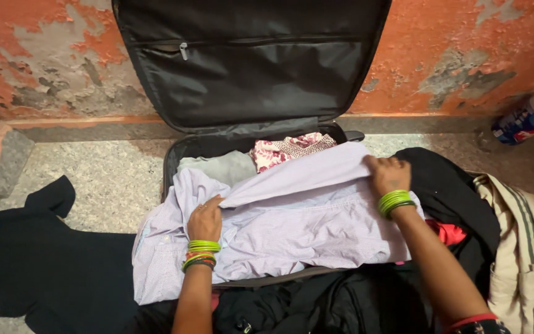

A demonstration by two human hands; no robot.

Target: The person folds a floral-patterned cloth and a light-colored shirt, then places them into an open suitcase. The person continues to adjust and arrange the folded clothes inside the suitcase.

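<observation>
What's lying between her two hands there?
In the head view, only the pale lilac shirt spans from the left hand to the right hand.

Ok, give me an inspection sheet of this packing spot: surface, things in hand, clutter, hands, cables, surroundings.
Surface: speckled stone floor.
Things in hand: pale lilac shirt spread over open black suitcase.
Clutter: black T-shirt at left; black garment and beige striped garment at right; floral cloth and grey cloth inside the case.
Hands: left hand and right hand pinch a shirt fold.
Cables: nothing seen.
Surroundings: peeling orange wall; blue container.
</observation>
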